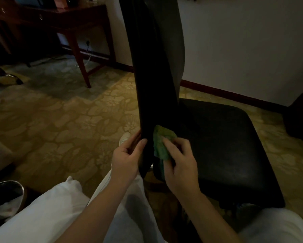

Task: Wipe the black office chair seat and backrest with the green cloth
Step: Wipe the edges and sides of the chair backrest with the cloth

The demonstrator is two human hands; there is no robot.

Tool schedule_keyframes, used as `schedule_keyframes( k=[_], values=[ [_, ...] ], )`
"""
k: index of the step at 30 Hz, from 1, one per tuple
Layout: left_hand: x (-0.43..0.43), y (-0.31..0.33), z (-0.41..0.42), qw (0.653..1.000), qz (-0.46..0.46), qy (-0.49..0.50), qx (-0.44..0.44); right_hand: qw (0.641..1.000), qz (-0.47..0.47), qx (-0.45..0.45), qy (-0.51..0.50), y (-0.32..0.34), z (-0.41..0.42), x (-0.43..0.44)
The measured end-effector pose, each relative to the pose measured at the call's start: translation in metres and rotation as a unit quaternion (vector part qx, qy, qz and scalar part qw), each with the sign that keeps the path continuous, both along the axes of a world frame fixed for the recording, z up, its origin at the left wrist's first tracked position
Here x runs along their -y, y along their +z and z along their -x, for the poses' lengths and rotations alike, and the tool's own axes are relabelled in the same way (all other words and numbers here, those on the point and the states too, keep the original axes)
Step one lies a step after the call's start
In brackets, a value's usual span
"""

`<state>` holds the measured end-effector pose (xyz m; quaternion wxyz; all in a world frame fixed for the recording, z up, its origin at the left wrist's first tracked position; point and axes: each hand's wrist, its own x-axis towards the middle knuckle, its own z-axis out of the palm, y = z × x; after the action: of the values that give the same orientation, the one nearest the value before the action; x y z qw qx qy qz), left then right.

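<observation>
The black office chair stands in front of me, its tall backrest (152,81) seen edge-on and rising out of the top of the view. Its padded black seat (222,148) spreads to the right. My left hand (128,155) grips the backrest's lower left edge, thumb on the near face. My right hand (180,162) holds the crumpled green cloth (162,144) pressed against the backrest's lower right side, just above the seat's rear corner.
A dark wooden desk (73,20) stands at the back left on the patterned carpet (68,120), with a cable at its leg. A metal bin (7,192) sits at lower left. White wall and dark skirting run behind the chair. My white-trousered legs fill the bottom.
</observation>
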<state>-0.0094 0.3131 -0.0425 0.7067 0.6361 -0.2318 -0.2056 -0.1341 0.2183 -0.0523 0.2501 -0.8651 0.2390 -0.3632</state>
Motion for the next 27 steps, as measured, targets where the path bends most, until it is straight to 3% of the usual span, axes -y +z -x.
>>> schedule_keyframes(
  k=[5, 8, 12, 16, 19, 22, 27],
  values=[
    [0.0, -0.001, -0.001, 1.0, 0.007, 0.002, -0.005, 0.986, -0.025, -0.166, 0.009, -0.041, -0.004, -0.008],
    [0.001, 0.001, -0.002, 1.0, 0.013, -0.004, -0.002, 0.976, -0.09, -0.2, 0.016, -0.058, 0.011, -0.009],
    [0.0, -0.001, -0.004, 1.0, 0.001, 0.007, 0.009, 0.981, -0.165, -0.1, -0.008, -0.053, 0.022, -0.003],
    [0.001, 0.0, -0.003, 1.0, -0.002, 0.014, 0.008, 0.953, -0.297, 0.057, 0.014, -0.007, 0.023, 0.001],
    [0.002, -0.002, -0.002, 1.0, -0.008, 0.007, -0.001, 0.981, -0.187, 0.056, 0.021, 0.011, 0.017, -0.009],
    [0.001, 0.0, 0.0, 1.0, -0.012, 0.012, 0.014, 0.998, -0.053, -0.013, 0.01, -0.001, -0.001, -0.018],
    [0.002, 0.0, -0.001, 1.0, -0.013, 0.023, 0.015, 0.991, -0.039, -0.13, -0.018, -0.047, -0.015, -0.015]
  ],
)
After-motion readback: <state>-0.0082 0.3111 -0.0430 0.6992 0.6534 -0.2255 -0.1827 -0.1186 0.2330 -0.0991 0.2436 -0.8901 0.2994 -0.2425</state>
